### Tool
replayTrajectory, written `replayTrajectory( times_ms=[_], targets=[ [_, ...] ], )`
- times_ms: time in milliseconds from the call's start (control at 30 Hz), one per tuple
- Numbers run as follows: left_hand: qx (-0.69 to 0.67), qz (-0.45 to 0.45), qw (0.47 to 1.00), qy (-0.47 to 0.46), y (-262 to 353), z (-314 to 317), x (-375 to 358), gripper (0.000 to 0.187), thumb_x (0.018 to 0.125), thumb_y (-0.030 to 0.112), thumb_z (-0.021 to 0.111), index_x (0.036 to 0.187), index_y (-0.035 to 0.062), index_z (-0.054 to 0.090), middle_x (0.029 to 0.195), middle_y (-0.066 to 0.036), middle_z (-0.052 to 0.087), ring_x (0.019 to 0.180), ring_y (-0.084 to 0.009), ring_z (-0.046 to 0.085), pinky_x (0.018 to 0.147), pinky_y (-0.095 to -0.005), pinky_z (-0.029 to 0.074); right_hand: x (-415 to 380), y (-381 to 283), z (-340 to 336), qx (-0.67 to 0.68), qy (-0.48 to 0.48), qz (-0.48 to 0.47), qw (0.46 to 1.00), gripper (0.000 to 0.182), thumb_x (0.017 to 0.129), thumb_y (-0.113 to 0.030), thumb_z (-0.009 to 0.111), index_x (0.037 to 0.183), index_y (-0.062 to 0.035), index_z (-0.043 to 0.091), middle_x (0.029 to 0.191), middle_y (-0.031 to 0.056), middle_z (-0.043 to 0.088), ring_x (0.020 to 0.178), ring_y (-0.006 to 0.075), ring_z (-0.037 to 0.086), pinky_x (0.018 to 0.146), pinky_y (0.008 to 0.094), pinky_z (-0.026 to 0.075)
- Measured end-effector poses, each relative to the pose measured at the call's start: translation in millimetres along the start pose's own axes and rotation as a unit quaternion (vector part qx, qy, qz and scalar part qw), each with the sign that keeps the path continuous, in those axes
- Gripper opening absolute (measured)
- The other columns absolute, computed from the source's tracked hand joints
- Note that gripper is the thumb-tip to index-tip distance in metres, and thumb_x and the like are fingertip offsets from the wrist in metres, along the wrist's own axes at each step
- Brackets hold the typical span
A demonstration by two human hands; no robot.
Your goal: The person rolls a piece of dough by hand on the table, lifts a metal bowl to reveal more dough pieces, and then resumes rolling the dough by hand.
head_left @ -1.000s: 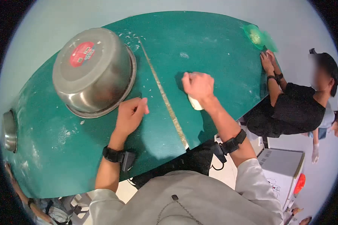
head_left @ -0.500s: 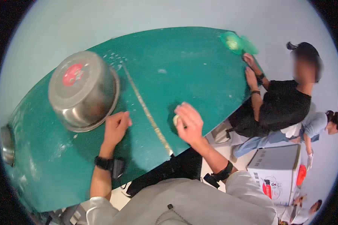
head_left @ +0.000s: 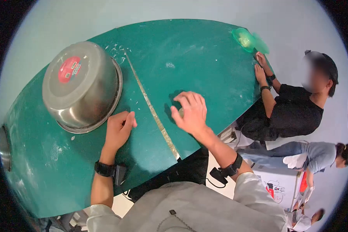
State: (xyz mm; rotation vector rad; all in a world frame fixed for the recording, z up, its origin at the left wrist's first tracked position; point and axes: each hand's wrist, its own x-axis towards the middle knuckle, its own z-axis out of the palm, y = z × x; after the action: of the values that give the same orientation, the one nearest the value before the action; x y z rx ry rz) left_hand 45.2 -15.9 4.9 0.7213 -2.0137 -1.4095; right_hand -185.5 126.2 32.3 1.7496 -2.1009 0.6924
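My right hand [head_left: 191, 112] is over the green table, its fingers curved around a small pale lump of dough [head_left: 181, 112] that shows at the palm side. Most of the lump is hidden by the hand. My left hand [head_left: 120, 129] rests as a loose fist, thumb on top, close to the rim of an upturned steel bowl [head_left: 89, 100]. Nothing shows in that fist. A red round label [head_left: 69, 69] is on the bowl's base. Between my hands runs a narrow yellowish strip [head_left: 154, 116] across the tabletop.
White crumbs and flour marks dot the green table [head_left: 197, 50]. At its far right lies a green bowl [head_left: 244, 40] with pale stuff inside, near a co-worker's hands [head_left: 262, 71]. Another steel vessel [head_left: 4, 149] stands at the left edge. A white box [head_left: 276, 181] sits beyond.
My right hand has moved slightly up and turned, its fingers more spread and curled over the dough. My left hand has barely moved. The view has shifted a little.
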Motion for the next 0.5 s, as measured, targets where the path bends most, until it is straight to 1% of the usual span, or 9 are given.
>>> replayTrajectory(
  times_ms=[100, 167, 233, 300, 333, 400, 433, 467, 500],
  targets=[
    [-0.007, 0.001, 1.000, 0.004, -1.8, -0.4, -1.7, 0.039, 0.102, 0.020, 0.057, 0.070, -0.0006, 0.063, 0.062, -0.007, 0.060, 0.058, -0.0139, 0.056, 0.055, -0.0310, 0.042, 13.7, 16.8, 16.0, 0.007, -0.021, 0.035, 0.999, 0.018, 0.081, -0.025, 0.066, 0.090, -0.0099, 0.068, 0.101, 0.0094, 0.067, 0.105, 0.0309, 0.060, 0.092, 0.0477, 0.045],
    [-0.016, -0.015, 1.000, -0.020, -0.4, -2.7, -0.6, 0.040, 0.102, 0.021, 0.057, 0.070, -0.0006, 0.063, 0.063, -0.007, 0.060, 0.059, -0.0146, 0.056, 0.056, -0.0313, 0.042, 28.1, 28.6, 28.3, 0.012, -0.018, 0.044, 0.999, 0.019, 0.082, -0.026, 0.065, 0.092, -0.0098, 0.068, 0.103, 0.0096, 0.067, 0.106, 0.0312, 0.060, 0.094, 0.0478, 0.044],
    [0.002, -0.014, 1.000, -0.016, 0.0, -4.3, -0.9, 0.040, 0.102, 0.022, 0.057, 0.070, -0.0006, 0.063, 0.063, -0.007, 0.060, 0.059, -0.0144, 0.056, 0.056, -0.0311, 0.042, 42.4, 39.3, 40.2, 0.006, -0.011, 0.062, 0.998, 0.020, 0.083, -0.026, 0.064, 0.093, -0.0097, 0.069, 0.105, 0.0099, 0.067, 0.107, 0.0315, 0.060, 0.096, 0.0478, 0.043],
    [0.011, -0.009, 1.000, -0.018, 0.5, 0.0, 2.1, 0.040, 0.102, 0.023, 0.057, 0.070, -0.0005, 0.063, 0.063, -0.006, 0.060, 0.059, -0.0142, 0.056, 0.057, -0.0310, 0.042, 51.9, 46.5, 49.5, -0.025, 0.018, 0.079, 0.996, 0.024, 0.086, -0.027, 0.062, 0.100, -0.0087, 0.070, 0.115, 0.0122, 0.065, 0.114, 0.0330, 0.058, 0.102, 0.0486, 0.040],
    [0.014, -0.012, 1.000, -0.013, -3.0, -0.6, 2.7, 0.041, 0.103, 0.023, 0.057, 0.070, -0.0004, 0.063, 0.063, -0.006, 0.060, 0.059, -0.0137, 0.055, 0.057, -0.0309, 0.042, 52.1, 46.1, 48.1, -0.028, 0.014, 0.086, 0.996, 0.024, 0.086, -0.027, 0.062, 0.100, -0.0087, 0.070, 0.115, 0.0122, 0.065, 0.114, 0.0330, 0.058, 0.102, 0.0486, 0.040],
    [0.021, -0.015, 1.000, -0.010, -5.8, 2.5, -3.4, 0.041, 0.103, 0.024, 0.056, 0.070, -0.0002, 0.063, 0.062, -0.006, 0.059, 0.058, -0.0132, 0.055, 0.056, -0.0308, 0.042, 52.5, 41.9, 46.2, -0.039, 0.082, 0.071, 0.993, 0.028, 0.089, -0.026, 0.061, 0.109, -0.0081, 0.069, 0.125, 0.0146, 0.062, 0.121, 0.0348, 0.055, 0.105, 0.0491, 0.039],
    [0.011, -0.017, 1.000, -0.007, -7.6, 2.0, -2.2, 0.041, 0.103, 0.024, 0.056, 0.071, -0.0002, 0.064, 0.062, -0.005, 0.059, 0.058, -0.0127, 0.055, 0.056, -0.0306, 0.042, 45.0, 39.2, 44.1, -0.015, 0.102, 0.075, 0.992, 0.030, 0.091, -0.026, 0.060, 0.113, -0.0073, 0.068, 0.131, 0.0161, 0.060, 0.125, 0.0358, 0.053, 0.107, 0.0495, 0.038],
    [0.002, -0.021, 1.000, -0.007, -8.6, 0.4, -2.5, 0.041, 0.103, 0.025, 0.056, 0.071, -0.0001, 0.064, 0.062, -0.005, 0.059, 0.058, -0.0122, 0.054, 0.056, -0.0303, 0.042, 35.5, 34.3, 39.6, -0.011, 0.107, 0.074, 0.991, 0.030, 0.091, -0.026, 0.060, 0.113, -0.0073, 0.068, 0.131, 0.0161, 0.060, 0.125, 0.0358, 0.053, 0.107, 0.0495, 0.038],
    [0.013, 0.003, 1.000, -0.007, -8.0, -0.7, -2.5, 0.041, 0.103, 0.025, 0.056, 0.071, 0.0000, 0.064, 0.062, -0.005, 0.060, 0.057, -0.0119, 0.054, 0.055, -0.0299, 0.042, 24.7, 29.0, 32.5, -0.003, 0.086, 0.070, 0.994, 0.030, 0.091, -0.027, 0.060, 0.112, -0.0072, 0.068, 0.130, 0.0158, 0.061, 0.124, 0.0358, 0.054, 0.106, 0.0495, 0.038]
  ],
)
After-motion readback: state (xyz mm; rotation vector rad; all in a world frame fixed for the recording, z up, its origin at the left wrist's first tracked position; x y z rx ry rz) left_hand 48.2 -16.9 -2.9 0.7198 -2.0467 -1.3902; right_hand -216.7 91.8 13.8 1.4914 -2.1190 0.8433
